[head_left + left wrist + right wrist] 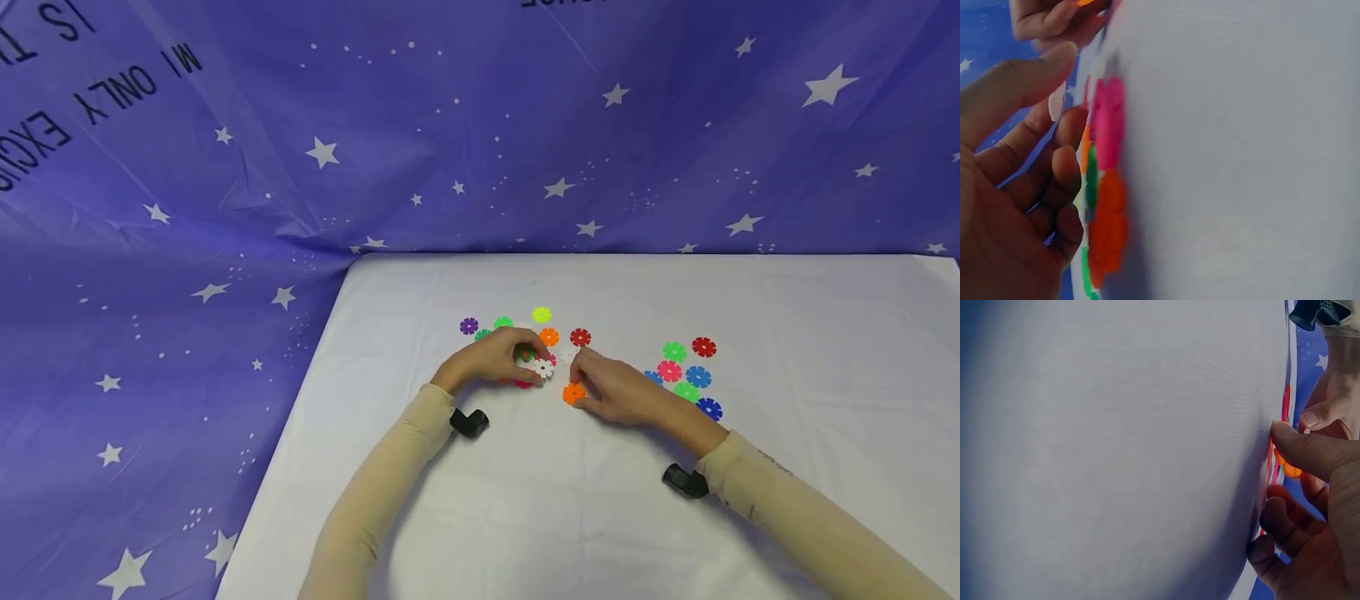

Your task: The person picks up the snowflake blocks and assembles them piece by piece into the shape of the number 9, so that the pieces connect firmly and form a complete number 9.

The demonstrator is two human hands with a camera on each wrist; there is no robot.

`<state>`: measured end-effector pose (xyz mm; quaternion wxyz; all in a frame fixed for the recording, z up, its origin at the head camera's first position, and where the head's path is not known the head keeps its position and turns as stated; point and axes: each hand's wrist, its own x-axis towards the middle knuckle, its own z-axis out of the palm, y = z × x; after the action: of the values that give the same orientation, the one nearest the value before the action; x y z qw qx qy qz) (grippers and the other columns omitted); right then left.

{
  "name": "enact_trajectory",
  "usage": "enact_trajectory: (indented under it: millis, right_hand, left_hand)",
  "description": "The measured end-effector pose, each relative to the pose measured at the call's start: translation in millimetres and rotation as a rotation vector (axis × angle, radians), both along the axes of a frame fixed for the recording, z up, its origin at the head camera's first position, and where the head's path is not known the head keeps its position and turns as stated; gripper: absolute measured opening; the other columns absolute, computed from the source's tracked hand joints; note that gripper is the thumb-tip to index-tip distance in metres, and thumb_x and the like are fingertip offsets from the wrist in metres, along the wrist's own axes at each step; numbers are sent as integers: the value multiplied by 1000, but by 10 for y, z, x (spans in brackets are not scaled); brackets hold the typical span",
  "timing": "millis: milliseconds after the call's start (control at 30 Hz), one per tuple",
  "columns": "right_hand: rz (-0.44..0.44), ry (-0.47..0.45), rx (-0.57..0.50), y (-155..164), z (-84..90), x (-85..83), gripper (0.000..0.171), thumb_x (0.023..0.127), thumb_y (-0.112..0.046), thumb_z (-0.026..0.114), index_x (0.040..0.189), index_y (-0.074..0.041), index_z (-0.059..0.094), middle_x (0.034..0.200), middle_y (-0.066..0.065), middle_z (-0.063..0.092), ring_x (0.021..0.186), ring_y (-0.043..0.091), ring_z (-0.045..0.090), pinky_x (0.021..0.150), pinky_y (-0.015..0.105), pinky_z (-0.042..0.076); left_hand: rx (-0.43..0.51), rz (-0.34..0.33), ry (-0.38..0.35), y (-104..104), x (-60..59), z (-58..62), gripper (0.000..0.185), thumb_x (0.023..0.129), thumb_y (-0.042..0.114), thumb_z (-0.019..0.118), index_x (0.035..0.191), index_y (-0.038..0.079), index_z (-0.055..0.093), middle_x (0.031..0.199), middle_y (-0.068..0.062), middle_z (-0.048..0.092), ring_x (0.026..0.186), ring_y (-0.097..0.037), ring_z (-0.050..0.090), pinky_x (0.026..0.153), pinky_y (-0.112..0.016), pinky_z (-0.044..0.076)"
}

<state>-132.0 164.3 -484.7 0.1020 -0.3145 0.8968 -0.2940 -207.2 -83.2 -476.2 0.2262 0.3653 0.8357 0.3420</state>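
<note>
My left hand (534, 363) is curled over a cluster of flat snowflake discs on the white table (525, 500) and pinches a white disc (543, 368) at its fingertips. In the left wrist view the left hand (1054, 125) sits beside a pink disc (1109, 122), a green one (1091, 184) and an orange one (1107, 228) lying on the cloth. Just to the right, my right hand (583, 390) pinches an orange disc (573, 393) low against the table. In the right wrist view, its thumb (1310, 450) presses beside that orange disc (1288, 469).
Loose discs lie behind the hands: purple (468, 326), yellow-green (542, 315), orange (549, 337), red (580, 337). A second group lies at the right, among them green (674, 352), red (703, 347) and blue (697, 377). Starry purple cloth (187, 250) hangs behind and left.
</note>
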Motion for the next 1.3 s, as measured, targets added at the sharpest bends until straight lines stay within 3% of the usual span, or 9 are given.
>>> enact_trajectory:
  millis: [100,200,400,533,633,800,1067,1300]
  right_hand:
    - [-20,-62,-47,38,6,-36,33,83,-16,79,102,-16,52,80,-5,52,70,9,47,64,23,45]
    - [-70,-79,-89,109,18,-82,30,85,-12,77,103,-15,54,77,-5,53,70,10,48,63,23,44]
    - [-169,71,-201,238,132,-192,24,86,-5,73,107,-10,61,78,-4,57,65,11,46,58,22,42]
    - [-173,121,-286,253,195,-261,21,87,-3,71,105,-9,63,77,-1,61,62,9,46,56,22,41]
    - [-187,135,-325,251,230,-291,21,88,-2,70,105,-11,63,75,2,65,60,8,48,55,22,42]
    - [-201,180,-352,261,328,-322,30,89,-1,68,116,-11,60,72,3,66,59,8,48,55,22,43]
    - [-175,195,-379,253,407,-294,35,86,2,71,116,-14,62,71,-7,67,58,6,48,54,22,42]
    - [-133,186,-462,214,360,-291,38,84,6,71,115,-14,64,76,-6,71,60,5,52,55,20,42]
  left_hand:
    - [31,49,-40,-33,0,61,33,77,19,84,106,12,69,93,0,67,81,-14,56,73,-21,46]
    - [65,97,-57,-41,17,122,33,79,21,83,109,14,70,95,1,68,82,-15,58,75,-24,48]
    - [224,158,-57,19,64,263,35,83,17,79,115,10,69,106,-2,70,89,-26,58,84,-41,51]
    - [325,211,-70,103,80,344,39,84,16,78,118,2,67,108,-9,69,85,-22,57,79,-36,51]
    - [346,232,-80,173,93,401,40,85,17,78,120,2,66,110,-10,69,83,-17,57,77,-32,50]
    - [350,233,-69,266,100,488,38,85,18,77,120,6,67,105,-11,67,81,-18,56,76,-39,50]
    - [362,257,-67,261,140,500,37,87,17,76,121,6,66,93,-5,64,79,-17,58,77,-42,50]
    - [400,251,-105,265,133,474,38,87,16,75,122,6,66,92,-5,63,80,-18,58,76,-33,50]
